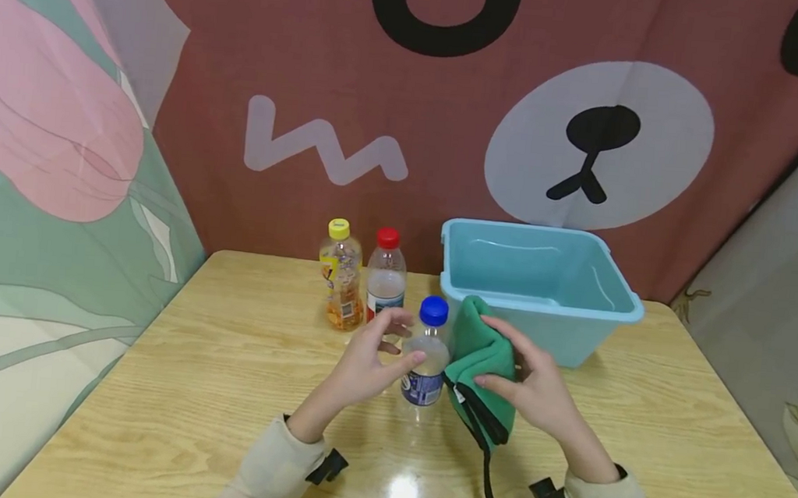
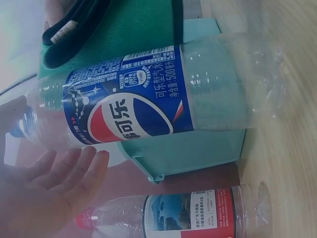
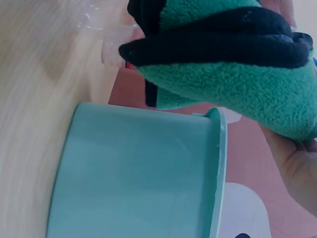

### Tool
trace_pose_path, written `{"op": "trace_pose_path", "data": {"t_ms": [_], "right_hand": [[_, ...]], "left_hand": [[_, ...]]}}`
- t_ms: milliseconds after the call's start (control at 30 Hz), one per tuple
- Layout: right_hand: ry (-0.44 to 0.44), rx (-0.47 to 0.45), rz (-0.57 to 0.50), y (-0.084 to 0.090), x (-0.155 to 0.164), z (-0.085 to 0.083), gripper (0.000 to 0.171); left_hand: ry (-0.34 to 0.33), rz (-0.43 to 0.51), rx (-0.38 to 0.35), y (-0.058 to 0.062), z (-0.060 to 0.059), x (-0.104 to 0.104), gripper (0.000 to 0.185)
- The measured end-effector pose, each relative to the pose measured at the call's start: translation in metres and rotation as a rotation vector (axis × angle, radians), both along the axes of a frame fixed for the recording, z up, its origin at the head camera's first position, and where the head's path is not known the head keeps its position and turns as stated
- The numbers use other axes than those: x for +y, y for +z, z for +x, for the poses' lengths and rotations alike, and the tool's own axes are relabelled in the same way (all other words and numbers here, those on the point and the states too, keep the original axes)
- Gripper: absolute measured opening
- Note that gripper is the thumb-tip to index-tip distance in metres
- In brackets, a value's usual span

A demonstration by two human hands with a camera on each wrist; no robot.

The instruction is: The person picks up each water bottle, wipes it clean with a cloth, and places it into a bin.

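A clear plastic bottle (image 1: 425,360) with a blue cap and a blue Pepsi label (image 2: 129,99) stands upright on the table. My left hand (image 1: 369,360) is at its upper left side, thumb near the shoulder and fingers spread loosely, not closed round it. In the right hand (image 1: 536,381) is a folded green towel (image 1: 486,350) with black edging, gripped between thumb and fingers, just right of the bottle. A black strap hangs from the towel. In the right wrist view, the fluffy towel (image 3: 223,89) hides much of the hand.
Behind the towel stands a light blue plastic bin (image 1: 541,323), its visible interior bare. To the left are a red-capped bottle (image 1: 386,279) and a yellow-capped bottle (image 1: 343,284) with an orange label. A patterned curtain (image 1: 316,55) hangs behind the wooden table (image 1: 219,391).
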State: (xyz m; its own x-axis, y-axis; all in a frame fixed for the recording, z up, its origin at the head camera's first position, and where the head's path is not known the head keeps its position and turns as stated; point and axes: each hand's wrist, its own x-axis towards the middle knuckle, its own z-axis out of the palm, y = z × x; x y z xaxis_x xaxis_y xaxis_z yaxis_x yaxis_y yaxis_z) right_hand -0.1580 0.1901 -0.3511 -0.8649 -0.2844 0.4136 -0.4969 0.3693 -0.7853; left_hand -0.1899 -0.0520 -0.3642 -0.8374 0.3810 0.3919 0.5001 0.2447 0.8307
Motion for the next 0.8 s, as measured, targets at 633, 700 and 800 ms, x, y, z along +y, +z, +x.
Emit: {"op": "trace_pose_path", "data": {"t_ms": [633, 700, 800], "right_hand": [[0.049, 0.073, 0.007, 0.012, -0.002, -0.001, 0.068], [0.059, 0.059, 0.015, 0.012, -0.002, -0.003, 0.069], [0.073, 0.047, 0.03, 0.012, -0.003, -0.005, 0.069]], "left_hand": [[-0.08, -0.011, 0.083, -0.002, -0.001, -0.002, 0.046], [-0.075, -0.01, 0.082, -0.002, -0.001, -0.001, 0.048], [-0.069, -0.006, 0.08, -0.002, 0.0, -0.001, 0.05]]}}
